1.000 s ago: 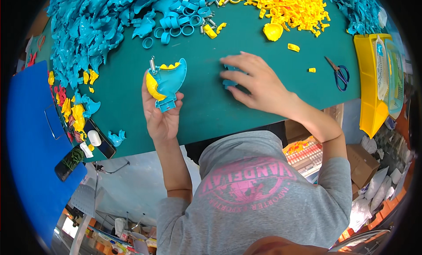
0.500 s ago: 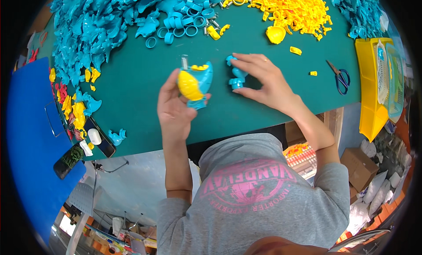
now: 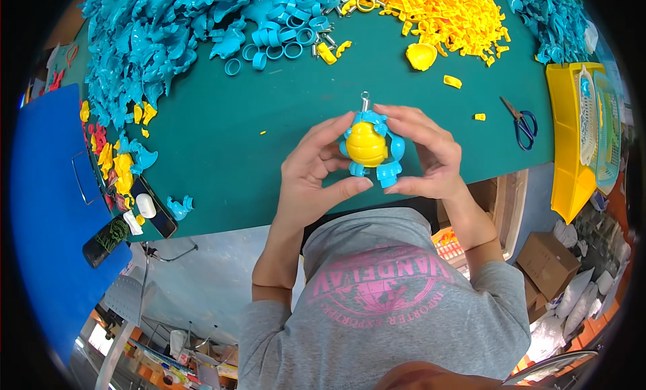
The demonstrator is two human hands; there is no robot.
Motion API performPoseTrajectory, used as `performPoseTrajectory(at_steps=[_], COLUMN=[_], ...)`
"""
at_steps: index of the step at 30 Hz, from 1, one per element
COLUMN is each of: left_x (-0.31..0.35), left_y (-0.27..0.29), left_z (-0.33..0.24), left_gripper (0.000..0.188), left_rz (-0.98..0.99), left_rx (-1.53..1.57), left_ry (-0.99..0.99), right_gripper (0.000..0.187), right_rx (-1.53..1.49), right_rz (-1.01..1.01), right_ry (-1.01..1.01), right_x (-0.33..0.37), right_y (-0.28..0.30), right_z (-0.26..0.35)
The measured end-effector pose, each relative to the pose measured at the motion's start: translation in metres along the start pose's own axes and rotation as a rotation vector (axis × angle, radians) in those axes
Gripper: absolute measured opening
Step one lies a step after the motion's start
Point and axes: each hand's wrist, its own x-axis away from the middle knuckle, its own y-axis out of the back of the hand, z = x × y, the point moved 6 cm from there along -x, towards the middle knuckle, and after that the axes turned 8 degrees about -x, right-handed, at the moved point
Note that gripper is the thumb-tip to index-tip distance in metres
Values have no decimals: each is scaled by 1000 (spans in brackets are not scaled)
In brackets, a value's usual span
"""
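In front of my shirt, both hands are up over the near part of the green table. My left hand (image 3: 306,171) is closed around a toy figure's body (image 3: 367,146), which has a rounded yellow front in a blue shell. A coiled metal spring (image 3: 365,103) sticks up from its top. A blue curved plastic piece (image 3: 397,149) is gripped between the fingertips and thumb of my right hand (image 3: 434,154), against the body's right side. Whether the two parts are joined I cannot tell. My fingers partly hide the body's left edge.
Blue plastic parts (image 3: 134,47) are heaped at the far left, beside blue rings (image 3: 293,50). A pile of small yellow pieces (image 3: 451,20) lies at the far right. Scissors (image 3: 521,124) rest near a yellow bin (image 3: 565,141). A phone (image 3: 158,211) lies at the left table edge.
My left hand has moved right with the toy body, and my right hand has come nearer with the blue piece. Body and piece are now together. A tiny yellow bit shows on the table.
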Motion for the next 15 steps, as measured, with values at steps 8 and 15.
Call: performPoseTrajectory(at_steps=[8, 15], left_x=[-4, -5], left_y=[-4, -7], left_z=[-1, 5], left_gripper=[72, 72], left_rz=[-24, -2], left_rx=[84, 224], left_ry=[-8, 33], right_gripper=[62, 45], right_rx=[-74, -304], right_rz=[-13, 44], right_ry=[-32, -55], right_x=[0, -1], right_y=[-7, 2], right_z=[0, -12])
